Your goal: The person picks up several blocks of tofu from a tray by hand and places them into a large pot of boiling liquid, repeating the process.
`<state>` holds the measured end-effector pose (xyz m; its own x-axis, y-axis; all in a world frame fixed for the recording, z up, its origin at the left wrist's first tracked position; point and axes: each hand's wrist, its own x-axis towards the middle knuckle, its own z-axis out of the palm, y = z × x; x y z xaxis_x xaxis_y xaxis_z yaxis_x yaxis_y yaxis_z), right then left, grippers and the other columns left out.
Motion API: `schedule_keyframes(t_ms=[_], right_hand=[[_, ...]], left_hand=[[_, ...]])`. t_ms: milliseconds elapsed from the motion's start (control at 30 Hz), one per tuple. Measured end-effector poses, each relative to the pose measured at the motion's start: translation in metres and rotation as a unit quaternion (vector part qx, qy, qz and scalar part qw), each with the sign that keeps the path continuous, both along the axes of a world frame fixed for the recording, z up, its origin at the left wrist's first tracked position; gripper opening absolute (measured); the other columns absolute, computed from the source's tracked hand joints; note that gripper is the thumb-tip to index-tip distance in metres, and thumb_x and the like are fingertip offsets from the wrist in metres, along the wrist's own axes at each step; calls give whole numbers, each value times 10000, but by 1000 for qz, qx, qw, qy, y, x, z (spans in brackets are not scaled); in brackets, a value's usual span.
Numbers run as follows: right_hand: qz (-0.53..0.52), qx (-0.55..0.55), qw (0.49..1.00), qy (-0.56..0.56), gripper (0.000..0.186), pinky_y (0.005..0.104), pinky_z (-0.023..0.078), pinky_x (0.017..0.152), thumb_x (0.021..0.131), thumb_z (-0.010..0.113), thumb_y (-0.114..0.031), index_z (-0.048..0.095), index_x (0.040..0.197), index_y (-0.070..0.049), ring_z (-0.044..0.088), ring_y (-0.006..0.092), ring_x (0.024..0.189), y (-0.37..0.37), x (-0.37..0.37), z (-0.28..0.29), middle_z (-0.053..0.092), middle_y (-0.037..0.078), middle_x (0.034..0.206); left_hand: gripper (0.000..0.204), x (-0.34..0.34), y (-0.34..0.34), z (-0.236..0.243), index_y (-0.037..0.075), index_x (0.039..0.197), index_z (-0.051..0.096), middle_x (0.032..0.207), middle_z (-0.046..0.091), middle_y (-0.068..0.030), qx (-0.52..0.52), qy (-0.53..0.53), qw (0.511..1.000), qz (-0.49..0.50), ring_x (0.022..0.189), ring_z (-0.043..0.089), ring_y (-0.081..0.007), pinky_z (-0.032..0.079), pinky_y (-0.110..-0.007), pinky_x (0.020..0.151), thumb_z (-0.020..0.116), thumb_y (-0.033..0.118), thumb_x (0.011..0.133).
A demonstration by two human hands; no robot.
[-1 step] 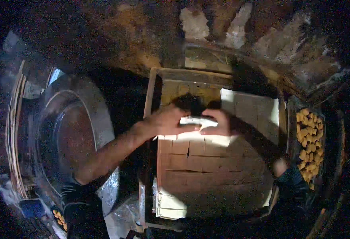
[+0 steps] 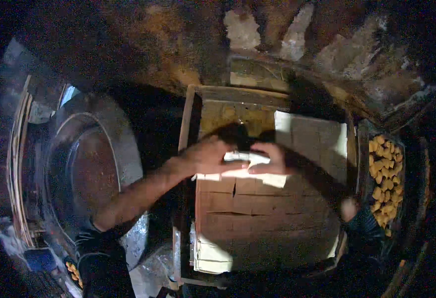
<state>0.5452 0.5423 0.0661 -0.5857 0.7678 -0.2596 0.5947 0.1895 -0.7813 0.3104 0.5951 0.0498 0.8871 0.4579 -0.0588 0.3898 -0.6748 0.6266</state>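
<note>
A white slab cut into a grid of squares, tofu by its look (image 2: 257,208), fills most of a wooden-framed tray (image 2: 238,90) in front of me. Over its far left part, my left hand (image 2: 210,155) and my right hand (image 2: 270,158) meet with curled fingers. Between them is a bright white tofu piece (image 2: 245,157), gripped from both sides. A seam shows near its middle, and I cannot tell if it is one piece or two. Past my hands, the tray's bare brownish board shows. Shadow covers much of the slab.
To the left stands a large round pan (image 2: 96,164) set in a pale rim. Golden-brown chunks (image 2: 386,174) fill a narrow tray at the right. More golden chunks (image 2: 73,273) lie at the lower left. A stained wall (image 2: 178,39) rises beyond the tray.
Both hands and the white tofu piece between them have shifted slightly nearer to me. The grip looks the same.
</note>
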Motion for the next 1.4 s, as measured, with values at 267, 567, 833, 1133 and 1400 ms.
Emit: schedule_keyframes(t_ms=[267, 567, 833, 1133, 1400], right_hand=[[-21, 209, 954, -212, 736, 489, 230, 1091, 833, 552, -558, 425, 1324, -25, 263, 404, 1314, -33, -5, -35, 373, 213, 1371], [-33, 101, 976, -191, 900, 490, 266, 1072, 791, 551, -644, 319, 1373, 3, 297, 458, 1297, -62, -26, -6, 353, 274, 1386], [-110, 9, 985, -134, 902, 436, 416, 953, 736, 608, -668, 472, 1252, 59, 506, 393, 1134, -34, -21, -19, 534, 280, 1200], [-118, 62, 987, -84, 818, 425, 434, 865, 689, 701, -618, 503, 1110, 55, 534, 364, 1028, -46, -25, -21, 538, 252, 1069], [-117, 43, 988, -91, 832, 420, 426, 882, 674, 739, -583, 457, 1156, 34, 525, 355, 1051, -46, -21, -27, 539, 248, 1071]], left_hand=[[823, 4, -26, -16, -51, 1328, 381, 1356, 353, -325, 126, 74, 984, 98, 1278, 317, -488, 236, -473, 1103, 482, 606, 842], [903, -12, -57, -17, -71, 1319, 392, 1275, 434, -342, 162, 9, 984, 70, 1175, 483, -430, 438, -463, 955, 448, 676, 815], [924, 0, -37, -11, 19, 1291, 455, 1234, 527, -247, 44, 171, 971, 162, 1190, 478, -375, 320, -487, 1017, 316, 782, 791], [961, -10, -37, -35, -9, 1277, 460, 1124, 578, -278, 121, 168, 971, 119, 1060, 578, -362, 436, -477, 915, 323, 799, 775], [1011, -8, -45, -9, -56, 1285, 413, 1081, 592, -282, 97, 110, 977, 156, 1013, 590, -407, 466, -460, 903, 441, 790, 732]])
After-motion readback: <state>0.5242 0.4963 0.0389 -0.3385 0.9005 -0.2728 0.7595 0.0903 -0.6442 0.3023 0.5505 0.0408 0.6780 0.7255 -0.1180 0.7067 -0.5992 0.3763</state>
